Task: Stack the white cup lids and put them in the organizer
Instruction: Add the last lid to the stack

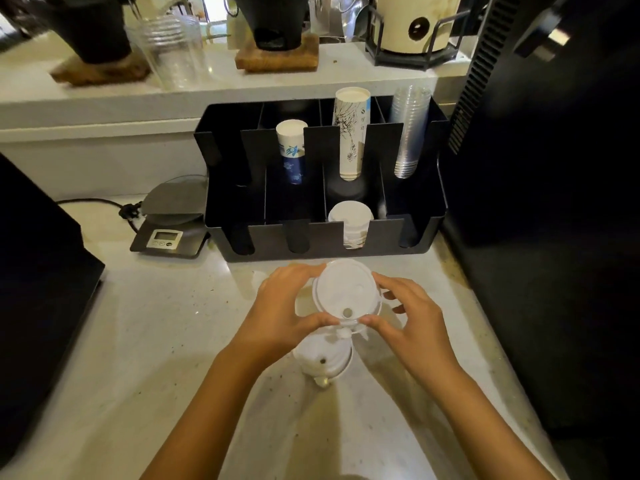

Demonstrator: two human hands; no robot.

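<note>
Both hands hold a stack of white cup lids (344,292) above the counter, just in front of the black organizer (408,233). My left hand (287,306) grips the stack's left rim, thumb at the near edge. My right hand (412,313) pinches the right and near rim. Another white lid (323,362) lies on the counter below the stack, partly hidden by my left wrist. In the organizer's front row, one compartment holds white paper cups (350,220); the other front slots look dark.
The organizer's back row holds blue-patterned paper cups (291,150), tall printed paper cups (351,133) and clear plastic cups (410,129). A digital scale (171,216) sits to its left. Black machines flank the pale counter (156,323) on both sides.
</note>
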